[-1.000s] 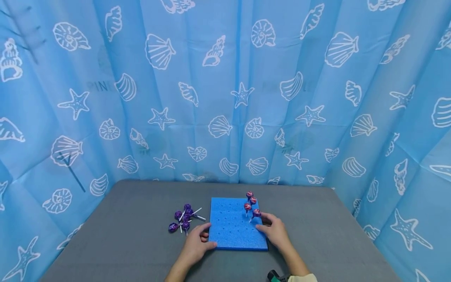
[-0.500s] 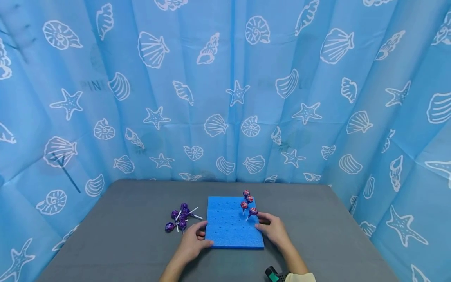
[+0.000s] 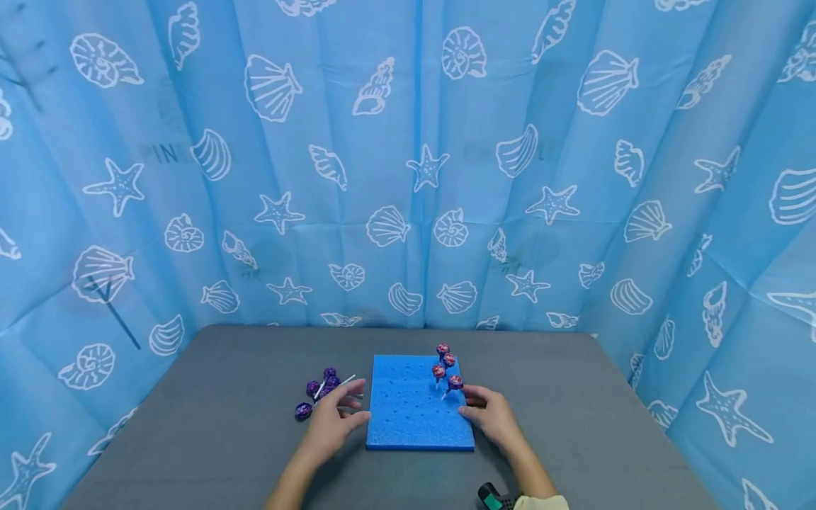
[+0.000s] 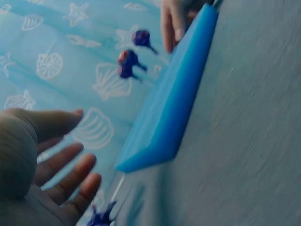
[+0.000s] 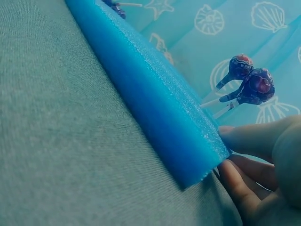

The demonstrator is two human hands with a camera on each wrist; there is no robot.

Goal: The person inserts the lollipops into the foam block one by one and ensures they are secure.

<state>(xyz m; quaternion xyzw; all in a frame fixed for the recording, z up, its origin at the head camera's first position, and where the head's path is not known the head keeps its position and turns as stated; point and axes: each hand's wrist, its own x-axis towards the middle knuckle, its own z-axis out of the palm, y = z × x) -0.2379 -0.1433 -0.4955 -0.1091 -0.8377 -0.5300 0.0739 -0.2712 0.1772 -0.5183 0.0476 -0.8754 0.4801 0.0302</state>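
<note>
A blue foam board point(image 3: 414, 425) with small holes lies on the table. Several lollipops point(image 3: 455, 382) in red and purple wrappers stand in its right side, the nearest one leaning. My right hand point(image 3: 500, 423) pinches the board's right edge, thumb on top and fingers against the side, as the right wrist view shows. Off the board's left edge, my left hand point(image 3: 328, 428) hovers with spread, relaxed fingers and holds nothing. Beyond it lies a pile of purple-wrapped lollipops point(image 3: 303, 411) with white sticks, partly hidden by that hand.
The grey cloth-covered table point(image 3: 242, 397) reaches back to a blue curtain point(image 3: 408, 177) printed with white shells and starfish. A black and green device point(image 3: 491, 496) sits by the right wrist, next to a pale sleeve point(image 3: 540, 503).
My left hand has let go of the board's left edge and moved left, over toward the purple lollipops. My right hand keeps its hold on the board. The head view has shifted slightly.
</note>
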